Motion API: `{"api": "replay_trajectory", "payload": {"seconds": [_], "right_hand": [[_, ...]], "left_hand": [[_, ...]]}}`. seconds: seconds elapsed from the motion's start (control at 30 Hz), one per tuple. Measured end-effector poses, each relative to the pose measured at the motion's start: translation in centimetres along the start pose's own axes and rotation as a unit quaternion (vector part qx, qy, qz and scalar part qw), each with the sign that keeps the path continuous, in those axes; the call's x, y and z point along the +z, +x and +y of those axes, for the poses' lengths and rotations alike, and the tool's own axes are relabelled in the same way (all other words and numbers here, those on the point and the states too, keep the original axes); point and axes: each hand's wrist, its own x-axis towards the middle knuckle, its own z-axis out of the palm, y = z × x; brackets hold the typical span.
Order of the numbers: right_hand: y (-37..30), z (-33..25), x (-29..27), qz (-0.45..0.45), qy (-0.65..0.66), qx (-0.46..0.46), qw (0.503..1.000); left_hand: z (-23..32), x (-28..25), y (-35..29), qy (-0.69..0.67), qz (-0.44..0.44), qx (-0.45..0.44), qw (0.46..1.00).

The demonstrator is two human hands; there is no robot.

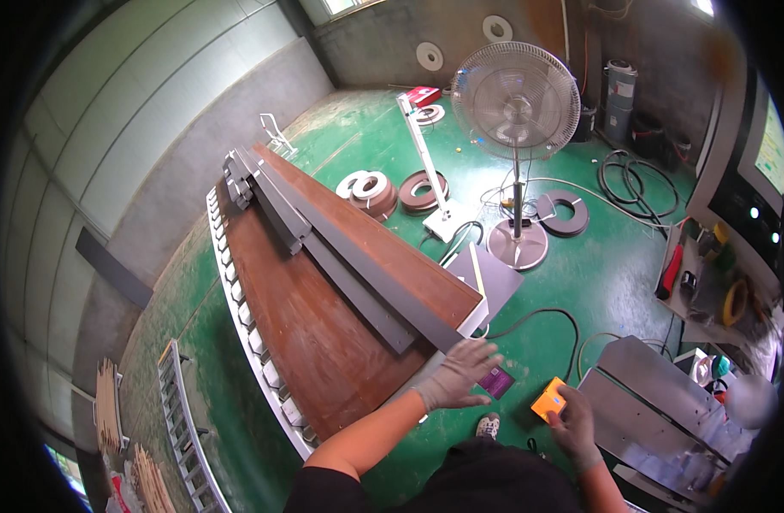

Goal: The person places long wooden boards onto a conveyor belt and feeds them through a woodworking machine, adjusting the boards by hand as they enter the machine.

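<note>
My left hand, in a grey glove, is stretched out with its fingers apart at the near end of a long dark grey strip. Whether it touches the strip, I cannot tell. A small purple rectangular piece shows just beyond its fingers. My right hand, also gloved, is closed around a yellow box-shaped device. A black cable runs down to the device or behind it; the join is unclear. More dark grey strips lie lengthwise on a long brown-topped table.
White rollers or brackets line the table's left side. A standing fan, a white post and brown coils stand beyond on the green floor. To the right are a metal-topped unit and a screen cabinet. A ladder lies left.
</note>
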Motion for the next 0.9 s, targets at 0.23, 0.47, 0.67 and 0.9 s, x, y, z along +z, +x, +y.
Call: {"api": "replay_trajectory", "payload": {"seconds": [0.23, 0.47, 0.67, 0.9], "right_hand": [[11.2, -10.2, 8.6, -0.156, -0.17, -0.185, 0.955], [14.9, -8.5, 11.5, -0.162, -0.17, -0.186, 0.954], [19.3, -9.7, 13.0, -0.175, -0.191, -0.134, 0.956], [19.6, -7.5, 16.0, -0.102, -0.172, -0.148, 0.969]], "left_hand": [[-12.8, 3.0, -13.2, 0.155, 0.134, -0.346, 0.916], [-10.8, 2.0, -10.7, 0.082, 0.138, -0.362, 0.918], [-11.1, 2.0, -10.9, 0.091, 0.146, -0.352, 0.92], [-11.4, 1.9, -11.0, 0.074, 0.143, -0.355, 0.921]]}}
